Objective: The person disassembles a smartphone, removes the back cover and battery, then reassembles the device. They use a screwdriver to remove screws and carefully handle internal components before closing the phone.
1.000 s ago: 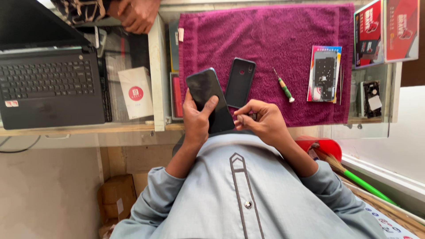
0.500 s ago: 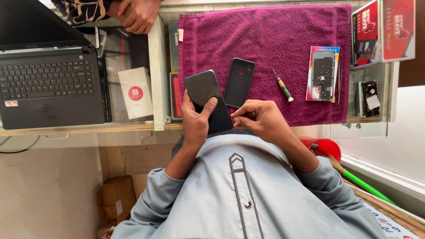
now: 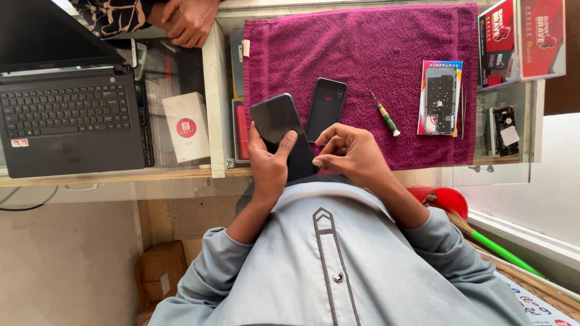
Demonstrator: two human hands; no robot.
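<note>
Left hand [image 3: 269, 166] is wrapped around a black phone [image 3: 283, 134], thumb across its face, holding it tilted just over the near edge of the purple towel [image 3: 362, 60]. Right hand [image 3: 350, 154] has fingers curled, tips pinching at the phone's lower right edge. On the towel: black phone case [image 3: 326, 108] just beside the phone, green screwdriver [image 3: 385, 115], packaged part [image 3: 440, 96] farther right.

The left hand [image 3: 269, 163] grips a black rectangular smartphone [image 3: 281, 130] at the near edge of a magenta terry towel [image 3: 362, 54], thumb across its dark screen. The right hand [image 3: 350, 154] pinches at the phone's lower right edge, fingertips touching it. Just beyond on the towel lie a black phone back cover [image 3: 325, 110], a small green-handled screwdriver [image 3: 385, 113] and a flat packaged phone part [image 3: 440, 98]. Far left sits a black laptop [image 3: 63, 118]; another person's hand [image 3: 184, 21] rests at the far edge.
</note>
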